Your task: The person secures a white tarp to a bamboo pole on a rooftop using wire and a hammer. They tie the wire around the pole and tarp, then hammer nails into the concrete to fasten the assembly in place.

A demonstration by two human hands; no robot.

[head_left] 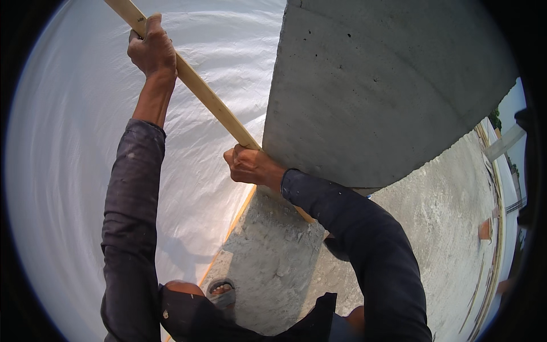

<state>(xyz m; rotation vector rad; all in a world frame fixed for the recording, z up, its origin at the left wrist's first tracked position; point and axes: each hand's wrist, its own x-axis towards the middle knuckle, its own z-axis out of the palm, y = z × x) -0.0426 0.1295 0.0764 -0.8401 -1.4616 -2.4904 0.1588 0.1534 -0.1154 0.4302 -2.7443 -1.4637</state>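
A long pale wooden batten (206, 97) runs diagonally from the upper left down past a grey concrete block (376, 80) with rough edges. My left hand (152, 50) is closed round the batten high at the upper left. My right hand (250, 166) grips it lower down, beside the block's lower left corner. The batten's lower end shows to the right of my right wrist, over a rough concrete ledge (268, 256). Behind my hands spreads wrinkled white sheeting (205, 57), with an orange strip (233, 225) along the ledge's left edge.
My sandalled foot (221, 293) is on the ledge below me. To the right is a rough concrete floor (410, 239) with a reddish object (485, 229) and long thin strips along its far edge. A pale beam (504, 142) and some greenery show at the right rim.
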